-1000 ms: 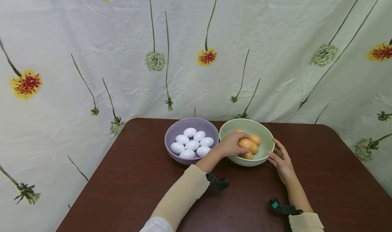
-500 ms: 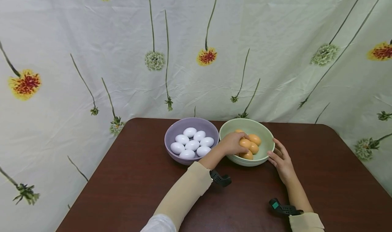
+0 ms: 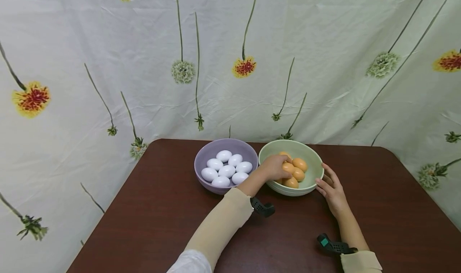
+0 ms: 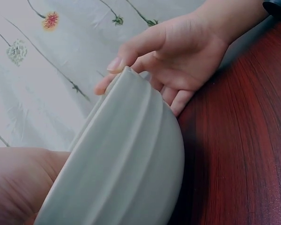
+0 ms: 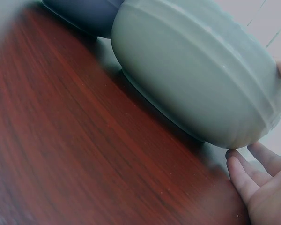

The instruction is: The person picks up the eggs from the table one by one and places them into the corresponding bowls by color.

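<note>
In the head view, my left hand point(image 3: 274, 167) reaches into the light green bowl point(image 3: 310, 153). Its fingers and thumb curl around an orange egg point(image 3: 288, 167) low among several other orange eggs point(image 3: 299, 164). The left wrist view shows part of that left hand point(image 4: 18, 183) behind the bowl's ribbed wall point(image 4: 131, 154), which hides its fingers. My right hand point(image 3: 334, 196) rests against the bowl's right side, fingertips at the rim and outer wall. In the right wrist view, fairly straight fingers point(image 5: 243, 176) touch the bowl's lower outside point(image 5: 192, 75).
Left of the green bowl, close beside it, stands a purple bowl point(image 3: 203, 155) with several white eggs point(image 3: 227, 171). Both stand near the back edge of a dark red-brown wooden table point(image 3: 169, 209). A flower-printed cloth point(image 3: 223, 33) hangs right behind.
The orange egg in my left hand has settled slightly lower and farther back, and the hand has shifted a little left. My right hand has stayed at the green bowl.
</note>
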Demonstrator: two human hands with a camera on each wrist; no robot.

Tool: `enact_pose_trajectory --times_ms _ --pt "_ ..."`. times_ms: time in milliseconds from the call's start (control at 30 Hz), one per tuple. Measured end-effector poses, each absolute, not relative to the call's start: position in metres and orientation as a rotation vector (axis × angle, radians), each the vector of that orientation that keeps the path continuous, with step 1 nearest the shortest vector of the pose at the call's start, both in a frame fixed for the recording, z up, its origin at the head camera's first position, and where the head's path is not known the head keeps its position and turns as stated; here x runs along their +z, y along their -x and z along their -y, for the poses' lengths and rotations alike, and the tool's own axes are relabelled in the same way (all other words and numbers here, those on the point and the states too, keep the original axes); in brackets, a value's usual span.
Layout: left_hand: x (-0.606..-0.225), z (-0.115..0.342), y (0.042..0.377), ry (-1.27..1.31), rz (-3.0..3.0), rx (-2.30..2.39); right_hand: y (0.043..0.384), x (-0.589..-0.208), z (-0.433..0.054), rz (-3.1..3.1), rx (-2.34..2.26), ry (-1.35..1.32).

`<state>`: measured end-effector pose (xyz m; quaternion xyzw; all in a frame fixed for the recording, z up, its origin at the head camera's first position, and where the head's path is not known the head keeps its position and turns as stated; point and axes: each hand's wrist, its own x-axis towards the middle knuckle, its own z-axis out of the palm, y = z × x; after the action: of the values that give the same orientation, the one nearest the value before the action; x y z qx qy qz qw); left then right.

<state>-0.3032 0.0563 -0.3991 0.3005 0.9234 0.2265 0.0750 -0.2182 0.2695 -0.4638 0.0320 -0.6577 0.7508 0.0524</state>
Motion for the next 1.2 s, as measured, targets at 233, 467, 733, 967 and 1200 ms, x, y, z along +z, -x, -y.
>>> enact_pose_trajectory --times_ms 233,467,733,967,1200 --pt "-0.397 -0.059 0.305 -0.862 -2.782 0.645 0.219 -0.464 -0.270 2.000 2.289 -0.100" --pt "-0.400 -0.063 0.309 -0.772 -2.796 0.632 0.219 -0.465 -0.270 1.987 2.296 -0.104" --pt "-0.402 -0.068 0.311 -0.718 -2.812 0.569 0.219 -0.465 -0.270 1.995 2.292 -0.103" --pt "-0.405 -0.070 0.311 -0.766 -2.808 0.471 0.219 -0.465 -0.271 1.992 2.297 -0.096" --pt "-0.407 -0.070 0.311 -0.799 -2.792 0.426 0.219 -0.466 -0.271 1.993 2.294 -0.099"
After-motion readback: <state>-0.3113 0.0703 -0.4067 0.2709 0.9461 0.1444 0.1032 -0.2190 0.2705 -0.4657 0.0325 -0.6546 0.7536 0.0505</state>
